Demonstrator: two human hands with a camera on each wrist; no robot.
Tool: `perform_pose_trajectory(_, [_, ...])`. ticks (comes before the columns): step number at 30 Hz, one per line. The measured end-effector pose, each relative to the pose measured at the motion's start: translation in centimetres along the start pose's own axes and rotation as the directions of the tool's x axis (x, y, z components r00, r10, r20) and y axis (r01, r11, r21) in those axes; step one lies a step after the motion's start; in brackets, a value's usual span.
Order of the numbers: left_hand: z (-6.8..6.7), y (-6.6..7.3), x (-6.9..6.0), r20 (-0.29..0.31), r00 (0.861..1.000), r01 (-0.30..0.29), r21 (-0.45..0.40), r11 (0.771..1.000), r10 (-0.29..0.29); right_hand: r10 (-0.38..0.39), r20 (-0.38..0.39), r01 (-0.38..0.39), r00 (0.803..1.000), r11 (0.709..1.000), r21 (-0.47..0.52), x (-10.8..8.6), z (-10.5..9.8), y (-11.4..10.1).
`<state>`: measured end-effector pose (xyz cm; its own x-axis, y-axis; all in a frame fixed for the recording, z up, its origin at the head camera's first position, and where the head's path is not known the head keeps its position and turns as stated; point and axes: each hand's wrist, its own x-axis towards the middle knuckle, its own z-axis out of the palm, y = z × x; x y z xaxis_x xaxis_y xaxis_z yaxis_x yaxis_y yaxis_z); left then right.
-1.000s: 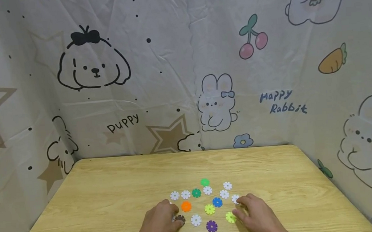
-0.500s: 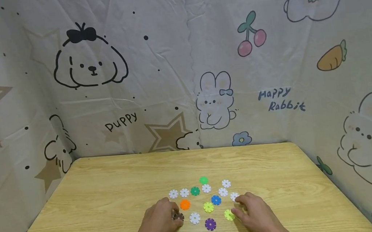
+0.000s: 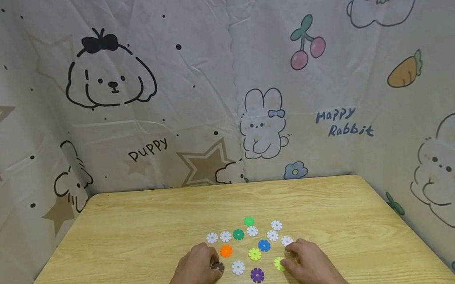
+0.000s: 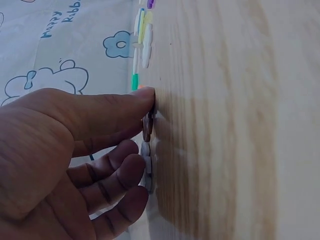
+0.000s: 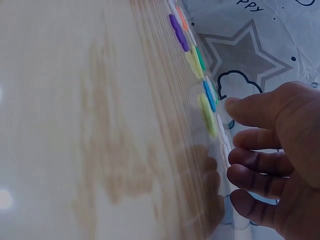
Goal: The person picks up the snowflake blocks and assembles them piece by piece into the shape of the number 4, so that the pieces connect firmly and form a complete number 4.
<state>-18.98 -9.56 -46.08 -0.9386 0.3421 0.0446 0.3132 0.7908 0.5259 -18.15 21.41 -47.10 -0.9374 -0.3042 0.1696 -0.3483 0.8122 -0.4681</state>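
Note:
Several flat notched discs lie on the wooden table. My left hand [image 3: 195, 268] rests at the left end of the group, fingers loosely bent, its thumb at the edge of a brown disc [image 3: 219, 266]. In the left wrist view, the brown disc [image 4: 147, 127] lies flat below the thumb of my left hand [image 4: 75, 150], with grey-white discs [image 4: 147, 167] by the other fingers. On the right, my right hand [image 3: 316, 264] has its thumb over a yellow-green disc [image 3: 278, 263] and its index finger by a white disc [image 3: 286, 240]. The right wrist view shows my right hand [image 5: 275, 155] with relaxed, apart fingers.
Between the hands lie orange [image 3: 226, 251], purple [image 3: 257, 275], blue [image 3: 264, 245], yellow [image 3: 254, 254] and white discs [image 3: 238, 267]. Farther back are green discs [image 3: 238, 234] and more white ones [image 3: 212, 237]. A printed cloth [image 3: 203, 95] stands behind the table [image 3: 145, 220].
The head view has shifted slightly. My right hand has moved a little to the left, its thumb farther over the yellow-green disc. My left hand keeps its place by the brown disc.

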Motion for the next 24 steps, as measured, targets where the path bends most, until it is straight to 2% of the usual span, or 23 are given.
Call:
perform_pose_trajectory(9, [-0.12,0.01,0.11,0.009,1.000,0.001,0.001,1.000,-0.001,-0.035,0.020,0.035,0.999,0.999,0.016,0.12,0.17,-0.06])
perform_pose_trajectory(13, [-0.19,0.08,0.17,0.010,1.000,-0.006,-0.002,1.000,0.006,-0.025,0.041,0.024,0.999,0.999,0.033,0.31,0.29,-0.23])
perform_pose_trajectory(24, [-0.03,0.24,0.21,-0.039,0.997,-0.058,0.028,0.998,0.059,-0.015,0.070,0.012,0.997,0.999,0.037,0.49,0.34,-0.44])
